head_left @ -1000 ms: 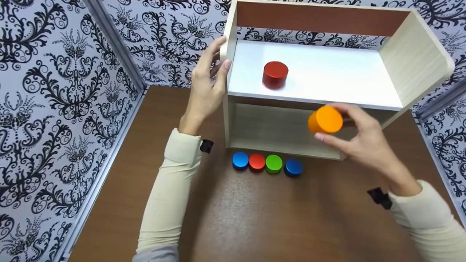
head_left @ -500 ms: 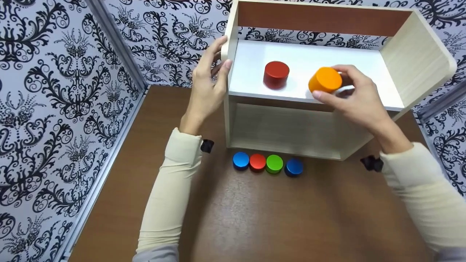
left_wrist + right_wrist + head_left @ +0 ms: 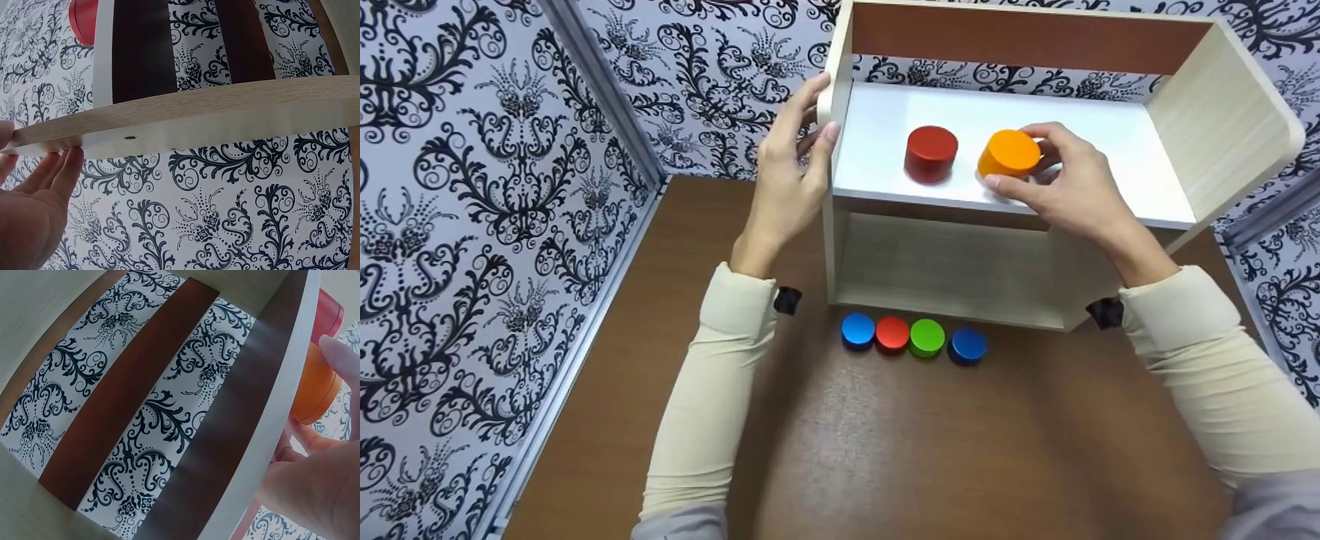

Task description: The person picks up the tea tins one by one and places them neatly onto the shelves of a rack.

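Observation:
My right hand (image 3: 1072,180) holds an orange cylinder (image 3: 1009,152) between thumb and fingers at the white upper shelf (image 3: 1065,112). In the right wrist view, the orange cylinder (image 3: 316,385) shows a thin seam near one end, and its other end meets the shelf or nearly so. Just left of it stands a larger dark red cylinder (image 3: 931,154), upright and apart from it in the head view. My left hand (image 3: 793,165) grips the front edge of the wooden unit's left side panel (image 3: 838,90). The left wrist view has the thumb on one face of the panel (image 3: 185,109) and fingers on the other.
Below the upper shelf is a lower compartment (image 3: 945,262). In front of it, a row of smaller cylinders stands on the brown table (image 3: 885,450): light blue (image 3: 858,331), red (image 3: 892,334), green (image 3: 927,337) and dark blue (image 3: 967,345). Patterned walls (image 3: 457,225) surround the table.
My right hand has lifted the orange cylinder from before the lower compartment up to the white shelf, then moved it left toward the dark red one. The left hand keeps its grip.

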Tool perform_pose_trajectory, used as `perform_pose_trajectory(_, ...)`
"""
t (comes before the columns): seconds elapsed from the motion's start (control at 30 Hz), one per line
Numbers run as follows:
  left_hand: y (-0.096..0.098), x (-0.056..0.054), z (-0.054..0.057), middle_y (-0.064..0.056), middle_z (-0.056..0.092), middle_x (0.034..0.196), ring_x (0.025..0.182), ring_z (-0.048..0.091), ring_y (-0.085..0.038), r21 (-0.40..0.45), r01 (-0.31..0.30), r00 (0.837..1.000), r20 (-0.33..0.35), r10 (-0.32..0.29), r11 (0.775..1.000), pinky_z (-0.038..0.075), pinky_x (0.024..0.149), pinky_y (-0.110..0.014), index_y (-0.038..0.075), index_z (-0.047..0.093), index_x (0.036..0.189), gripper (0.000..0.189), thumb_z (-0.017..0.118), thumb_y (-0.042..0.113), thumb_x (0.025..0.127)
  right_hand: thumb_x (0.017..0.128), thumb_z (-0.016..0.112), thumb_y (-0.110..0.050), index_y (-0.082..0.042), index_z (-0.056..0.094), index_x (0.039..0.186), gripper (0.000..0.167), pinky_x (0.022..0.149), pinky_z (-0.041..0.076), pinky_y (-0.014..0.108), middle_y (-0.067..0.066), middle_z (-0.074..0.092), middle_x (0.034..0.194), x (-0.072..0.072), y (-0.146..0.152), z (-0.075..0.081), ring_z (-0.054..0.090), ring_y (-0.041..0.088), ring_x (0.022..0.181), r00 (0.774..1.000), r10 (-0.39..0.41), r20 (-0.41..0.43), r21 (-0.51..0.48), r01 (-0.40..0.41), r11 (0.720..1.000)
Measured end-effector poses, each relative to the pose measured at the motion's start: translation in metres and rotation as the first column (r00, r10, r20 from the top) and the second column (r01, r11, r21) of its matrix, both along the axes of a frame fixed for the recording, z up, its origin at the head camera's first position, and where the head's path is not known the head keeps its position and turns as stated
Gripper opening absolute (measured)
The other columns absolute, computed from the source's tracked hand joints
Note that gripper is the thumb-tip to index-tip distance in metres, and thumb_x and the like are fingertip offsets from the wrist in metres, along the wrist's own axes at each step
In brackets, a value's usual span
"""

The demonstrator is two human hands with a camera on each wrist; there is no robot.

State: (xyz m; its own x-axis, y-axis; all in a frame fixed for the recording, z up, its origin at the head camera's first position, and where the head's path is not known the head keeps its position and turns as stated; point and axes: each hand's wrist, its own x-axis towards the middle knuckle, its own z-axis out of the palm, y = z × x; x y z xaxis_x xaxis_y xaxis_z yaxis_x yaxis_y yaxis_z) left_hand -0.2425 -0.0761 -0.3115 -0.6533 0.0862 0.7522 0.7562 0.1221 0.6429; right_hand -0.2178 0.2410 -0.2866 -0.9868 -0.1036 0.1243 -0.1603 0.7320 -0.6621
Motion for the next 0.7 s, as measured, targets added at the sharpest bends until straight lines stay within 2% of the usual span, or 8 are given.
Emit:
perform_pose_trajectory(0.13,0.001,0.000,0.002,-0.023,0.052,0.142,0.121,0.059,-0.034,-0.005,0.001,1.000,0.010,-0.001,1.000,0.057,0.100,-0.030,-0.008,0.046,0.144,0.043,0.054,0.000,0.102,0.089,0.077,-0.043,-0.010,0.048,0.147,0.073,0.078,0.043,0.028,0.017,0.058,0.130,-0.001,0.000,-0.001,0.047,0.027,0.103,1.000,0.013,-0.007,0.001,-0.013,1.000)
perform_pose_trajectory(0.3,0.000,0.001,0.003,-0.023,0.052,0.142,0.121,0.059,-0.032,-0.004,0.005,1.000,0.008,-0.005,1.000,0.057,0.100,-0.030,-0.009,0.046,0.144,0.044,0.054,0.001,0.103,0.089,0.077,-0.044,-0.013,0.044,0.152,0.078,0.081,0.043,0.029,0.017,0.056,0.132,-0.001,0.001,0.000,0.047,0.029,0.105,0.999,0.032,-0.004,0.029,-0.032,0.999)
perform_pose_trajectory(0.47,0.000,0.001,0.002,-0.023,0.052,0.142,0.121,0.059,-0.030,-0.003,0.005,1.000,0.006,-0.005,1.000,0.057,0.100,-0.030,-0.009,0.046,0.144,0.043,0.053,0.001,0.103,0.087,0.079,-0.044,-0.017,0.037,0.158,0.087,0.091,0.048,0.033,0.018,0.050,0.136,0.006,0.003,0.001,0.048,0.032,0.113,1.000,0.024,0.004,0.023,-0.024,0.999)
perform_pose_trajectory(0.57,0.001,0.001,0.002,-0.024,0.053,0.140,0.121,0.059,-0.030,0.004,0.009,1.000,0.008,-0.009,1.000,0.057,0.101,-0.031,-0.009,0.047,0.144,0.043,0.053,0.000,0.102,0.085,0.082,-0.040,-0.015,0.041,0.155,0.085,0.092,0.048,0.033,0.017,0.050,0.134,0.016,0.007,-0.001,0.048,0.033,0.116,0.999,0.009,-0.049,-0.003,-0.009,1.000)
perform_pose_trajectory(0.7,0.000,0.001,0.002,-0.024,0.054,0.139,0.120,0.060,-0.028,0.010,0.008,1.000,0.009,-0.008,1.000,0.057,0.100,-0.031,-0.009,0.048,0.142,0.042,0.054,-0.001,0.102,0.083,0.086,-0.030,-0.012,0.049,0.148,0.077,0.085,0.046,0.024,0.014,0.053,0.127,0.035,0.011,-0.008,0.050,0.027,0.114,0.984,-0.016,-0.177,-0.043,0.008,0.999)
